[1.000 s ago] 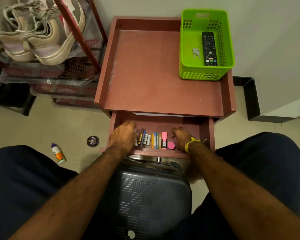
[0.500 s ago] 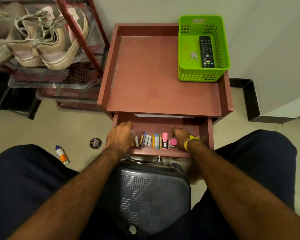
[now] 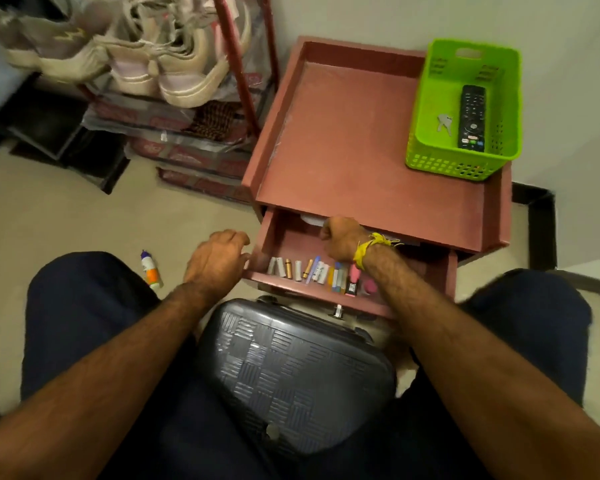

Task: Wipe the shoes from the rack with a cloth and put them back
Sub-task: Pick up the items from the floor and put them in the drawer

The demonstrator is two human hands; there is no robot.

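At the open drawer (image 3: 426, 268) of the reddish-brown side table (image 3: 354, 157), right hand (image 3: 343, 237) is reached to the back, fingers curled at a white thing (image 3: 310, 220) under the tabletop's front edge; whether they actually grip it cannot be told, as the frame is blurred and the fingertips are hidden. Yellow thread (image 3: 369, 247) tied round the right wrist. Left hand (image 3: 219, 258) sits at the drawer's left front corner, fingers loosely bent and close together, fingertips touching or just beside the drawer wall; contact not resolvable. Drawer front row: batteries (image 3: 284, 266), small coloured sticks (image 3: 336, 277), pink marker (image 3: 352, 280), round pink item (image 3: 371, 285), lying side by side. Shoes (image 3: 160, 67), pale beige sneakers, sit on the top shelf of the red-framed rack (image 3: 243, 71) at upper left, just beside the table, well apart from both hands. No cloth identifiable with certainty. Green basket (image 3: 440, 161) on the table's far right corner holds a remote (image 3: 471, 116) and keys (image 3: 444, 123). Small bottle (image 3: 149, 268) lies on the floor left of the left hand. Dark grey suitcase (image 3: 291, 372) stands between the knees, below the drawer.
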